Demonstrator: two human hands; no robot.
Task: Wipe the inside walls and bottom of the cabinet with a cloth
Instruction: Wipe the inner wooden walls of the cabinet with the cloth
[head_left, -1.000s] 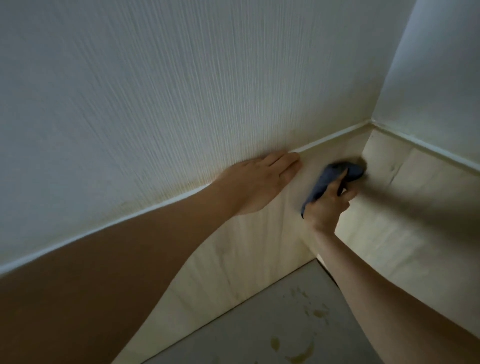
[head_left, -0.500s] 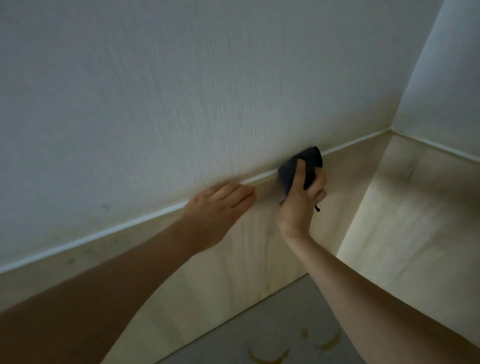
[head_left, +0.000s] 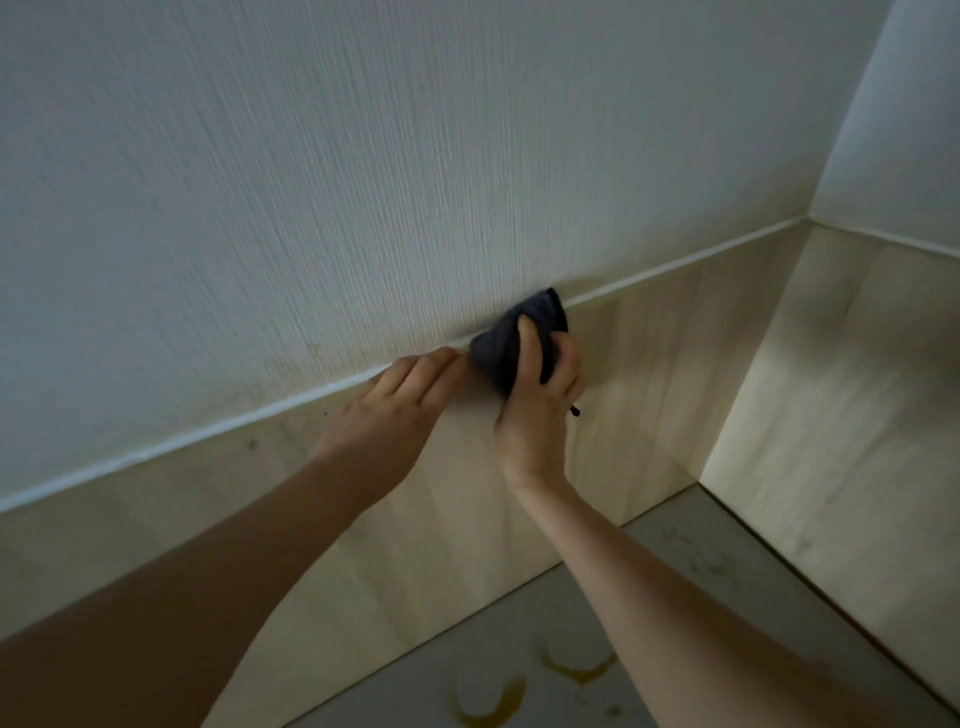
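Right hand (head_left: 537, 410) presses cloth (head_left: 506, 343) beside left hand (head_left: 395, 410); floor stains (head_left: 519, 691), perhaps rust

A white surface (head_left: 363, 156) with fine, close-set vertical ribbing fills the area above and beyond the left hand (head_left: 395, 410) and the right hand (head_left: 535, 415). It meets a second, smoother white surface (head_left: 904, 130) in a corner far up and to the right of the right hand. A thin white seam line (head_left: 208, 431) runs along its lower edge, passing just beyond the fingertips of both hands. Faint brownish smudges (head_left: 311, 353) mark the ribbing just above and left of the left hand. Curved yellow-brown stains (head_left: 576, 670) lie well below the right hand, nearer the person.
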